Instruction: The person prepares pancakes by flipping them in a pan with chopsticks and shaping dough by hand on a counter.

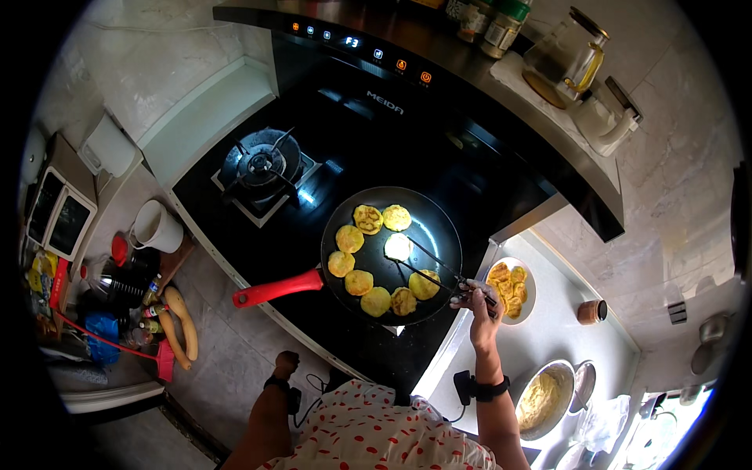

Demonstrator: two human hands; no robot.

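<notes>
My right hand, dusted with pale flour or batter, grips a pair of black chopsticks above the frying pan. The chopstick tips are spread to either side of a brightly lit small pancake near the pan's middle; whether they touch it I cannot tell. Around that one, several golden pancakes lie in a ring, some with browned patches. The pan's red handle points left, and no hand is on it. My left hand hangs curled beyond the counter's front edge, with nothing visible in it.
An unused burner is at the pan's upper left. To the right are a plate of browned pancakes, a small jar and a metal bowl of batter. The range hood overhangs the back. Squashes lie on the left.
</notes>
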